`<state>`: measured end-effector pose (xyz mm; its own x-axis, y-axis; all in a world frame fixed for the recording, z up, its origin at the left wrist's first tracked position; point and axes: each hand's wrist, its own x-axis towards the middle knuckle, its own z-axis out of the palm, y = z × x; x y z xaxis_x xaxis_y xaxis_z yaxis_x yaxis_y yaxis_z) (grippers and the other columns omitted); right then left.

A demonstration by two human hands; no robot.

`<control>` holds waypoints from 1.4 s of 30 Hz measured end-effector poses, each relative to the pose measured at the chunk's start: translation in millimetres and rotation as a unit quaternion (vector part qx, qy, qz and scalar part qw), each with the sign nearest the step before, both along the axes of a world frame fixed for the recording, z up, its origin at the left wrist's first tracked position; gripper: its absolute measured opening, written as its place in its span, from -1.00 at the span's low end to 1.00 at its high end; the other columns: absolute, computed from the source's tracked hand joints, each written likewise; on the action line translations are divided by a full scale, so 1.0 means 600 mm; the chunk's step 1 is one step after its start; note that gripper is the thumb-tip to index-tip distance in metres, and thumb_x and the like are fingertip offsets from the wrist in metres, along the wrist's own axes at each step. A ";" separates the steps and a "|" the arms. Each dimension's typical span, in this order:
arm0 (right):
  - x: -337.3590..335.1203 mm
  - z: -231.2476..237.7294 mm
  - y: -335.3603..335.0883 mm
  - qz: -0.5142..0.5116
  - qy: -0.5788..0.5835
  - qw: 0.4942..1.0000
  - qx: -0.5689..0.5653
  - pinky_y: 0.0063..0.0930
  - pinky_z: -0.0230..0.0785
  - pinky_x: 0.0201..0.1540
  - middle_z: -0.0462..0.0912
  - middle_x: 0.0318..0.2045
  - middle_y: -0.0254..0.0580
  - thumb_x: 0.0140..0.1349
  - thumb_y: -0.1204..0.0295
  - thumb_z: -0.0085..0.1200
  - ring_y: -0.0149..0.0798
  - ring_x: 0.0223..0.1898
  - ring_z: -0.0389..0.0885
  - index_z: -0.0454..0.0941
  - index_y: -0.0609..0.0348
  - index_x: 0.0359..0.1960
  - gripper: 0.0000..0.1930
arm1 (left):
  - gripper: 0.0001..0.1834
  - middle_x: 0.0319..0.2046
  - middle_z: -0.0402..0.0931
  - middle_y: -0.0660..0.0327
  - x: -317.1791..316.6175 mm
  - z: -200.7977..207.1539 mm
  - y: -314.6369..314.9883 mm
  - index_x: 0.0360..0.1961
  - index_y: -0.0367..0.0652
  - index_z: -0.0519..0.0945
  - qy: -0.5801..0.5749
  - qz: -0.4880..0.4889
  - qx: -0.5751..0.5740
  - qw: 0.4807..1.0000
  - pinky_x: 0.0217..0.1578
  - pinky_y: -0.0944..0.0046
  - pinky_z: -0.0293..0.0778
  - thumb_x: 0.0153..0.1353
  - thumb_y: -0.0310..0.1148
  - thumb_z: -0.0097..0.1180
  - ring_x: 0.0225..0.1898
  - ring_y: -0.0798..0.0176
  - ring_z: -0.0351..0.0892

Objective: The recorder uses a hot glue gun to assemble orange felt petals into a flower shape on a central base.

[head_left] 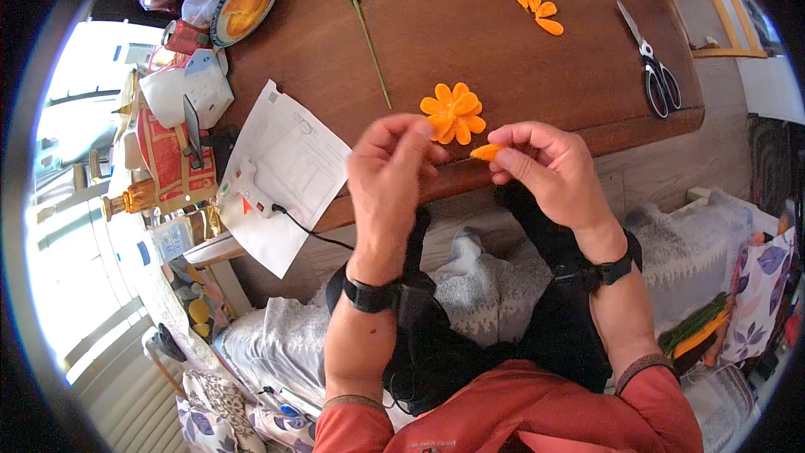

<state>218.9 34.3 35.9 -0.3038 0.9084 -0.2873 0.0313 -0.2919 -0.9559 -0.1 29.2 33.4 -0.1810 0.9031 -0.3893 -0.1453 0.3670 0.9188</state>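
Note:
An orange fuzzy flower (457, 107) with several rounded petals is at the table's near edge, face up. The fingertips of my left hand (390, 155) are pinched at its left side, where the exact grip is partly hidden. Between the thumb and fingers of my right hand (545, 164) is a single orange petal (486, 153), its tip pointing left, just below the flower and apart from it. Farther off on the table lie several loose orange petals (547, 10) in a curved row. A long green stem (369, 42) with a fuzzy green top lies to their left.
Black-handled scissors (656, 75) lie open at the table's right. On the left are a paper sheet (289, 143), a white power strip (245, 189) with a black cord, and a plate of bread (245, 8). Green and orange fuzzy sticks (696, 327) rest on the seat.

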 end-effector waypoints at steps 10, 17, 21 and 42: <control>0.032 -0.023 0.029 -0.140 -0.004 0.990 0.012 -0.54 0.66 -0.20 0.72 -0.26 -0.24 0.46 0.40 0.19 -0.46 -0.27 0.71 0.61 0.30 0.01 -0.77 | -0.79 -0.23 0.74 0.21 -0.009 -0.021 0.022 -0.09 -0.26 0.66 0.190 -0.031 0.022 0.981 -0.29 0.43 0.54 0.45 -0.32 0.20 -0.21 0.43 0.68; 0.035 -0.032 0.047 -0.137 -0.038 0.990 -0.009 -0.58 0.63 -0.24 0.72 -0.26 -0.28 0.44 0.42 0.19 -0.49 -0.28 0.69 0.64 0.27 0.00 -0.79 | -0.77 -0.30 0.73 0.25 -0.004 -0.024 0.012 -0.10 -0.25 0.69 0.158 -0.051 -0.008 0.986 -0.33 0.44 0.50 0.43 -0.29 0.22 -0.30 0.45 0.65; 0.032 -0.043 0.061 -0.126 -0.038 0.991 -0.002 -0.59 0.60 -0.27 0.72 -0.26 -0.32 0.42 0.43 0.21 -0.50 -0.28 0.67 0.65 0.26 -0.02 -0.80 | -0.76 -0.33 0.72 0.25 -0.011 -0.014 0.014 -0.11 -0.27 0.74 0.159 -0.055 -0.002 0.986 -0.33 0.43 0.49 0.40 -0.29 0.26 -0.32 0.45 0.63; 0.015 -0.044 0.053 -0.084 -0.047 0.995 -0.022 -0.64 0.46 -0.41 0.74 -0.32 -0.33 0.40 0.40 0.24 -0.55 -0.36 0.66 0.69 0.24 -0.06 -0.80 | -0.76 -0.37 0.69 0.27 -0.015 -0.023 0.060 -0.12 -0.31 0.75 0.095 -0.016 -0.033 0.995 -0.47 0.48 0.37 0.29 -0.36 0.36 -0.42 0.48 0.59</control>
<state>227.8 66.0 9.4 -0.1178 0.9299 -0.3484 0.0671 -0.3426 -0.9371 -8.9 65.4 19.3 -0.2291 0.8831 -0.4094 0.0405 0.4288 0.9025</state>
